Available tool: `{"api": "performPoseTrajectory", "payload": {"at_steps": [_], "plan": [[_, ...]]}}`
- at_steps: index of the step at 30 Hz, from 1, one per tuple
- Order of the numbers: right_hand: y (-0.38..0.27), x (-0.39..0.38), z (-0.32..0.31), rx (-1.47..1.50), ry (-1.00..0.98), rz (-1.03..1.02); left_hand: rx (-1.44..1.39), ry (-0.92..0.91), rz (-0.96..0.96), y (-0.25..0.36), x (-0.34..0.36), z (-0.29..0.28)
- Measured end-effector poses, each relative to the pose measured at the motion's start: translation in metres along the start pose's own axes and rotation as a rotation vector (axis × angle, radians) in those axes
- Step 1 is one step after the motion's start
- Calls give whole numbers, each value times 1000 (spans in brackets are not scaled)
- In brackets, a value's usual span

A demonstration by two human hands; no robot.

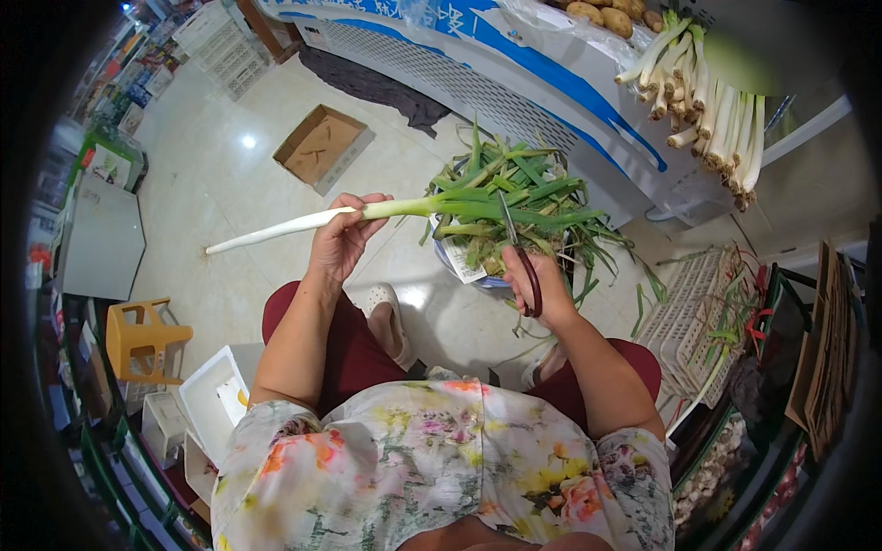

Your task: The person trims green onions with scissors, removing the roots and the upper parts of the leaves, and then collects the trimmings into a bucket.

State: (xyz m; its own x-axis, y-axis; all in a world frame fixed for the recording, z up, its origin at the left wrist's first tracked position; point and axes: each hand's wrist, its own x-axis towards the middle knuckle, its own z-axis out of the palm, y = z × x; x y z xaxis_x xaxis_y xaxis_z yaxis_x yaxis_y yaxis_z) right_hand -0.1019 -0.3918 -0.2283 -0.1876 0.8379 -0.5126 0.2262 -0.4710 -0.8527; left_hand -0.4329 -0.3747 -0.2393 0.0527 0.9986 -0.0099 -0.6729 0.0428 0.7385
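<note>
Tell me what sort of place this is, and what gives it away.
Probably a small grocery or vegetable shop: potatoes and bunched leeks are laid out at upper right, garlic fills a rack at lower right, and colourful goods crowd the far left.

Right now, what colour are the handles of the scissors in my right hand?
The scissor handles are dark red; the head view shows them best.

Left hand [347, 234] grips leek [401, 209], root toward 9 o'clock. Right hand [540, 283] holds scissors [508, 220], tips toward 12. Leaf pile [542, 174] at 2.
</note>
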Motion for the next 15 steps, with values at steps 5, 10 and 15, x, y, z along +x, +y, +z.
{"api": "performPoseTrajectory", "payload": {"at_steps": [5,10,15], "plan": [[24,-9,-11,115,-263,0,-55,87,100,12,0,-11],[43,1,-6,147,-362,39,-76,77,99,15,-2,-9],[24,9,-7,225,-295,93,-39,33,72,12,-7,-6]]}}
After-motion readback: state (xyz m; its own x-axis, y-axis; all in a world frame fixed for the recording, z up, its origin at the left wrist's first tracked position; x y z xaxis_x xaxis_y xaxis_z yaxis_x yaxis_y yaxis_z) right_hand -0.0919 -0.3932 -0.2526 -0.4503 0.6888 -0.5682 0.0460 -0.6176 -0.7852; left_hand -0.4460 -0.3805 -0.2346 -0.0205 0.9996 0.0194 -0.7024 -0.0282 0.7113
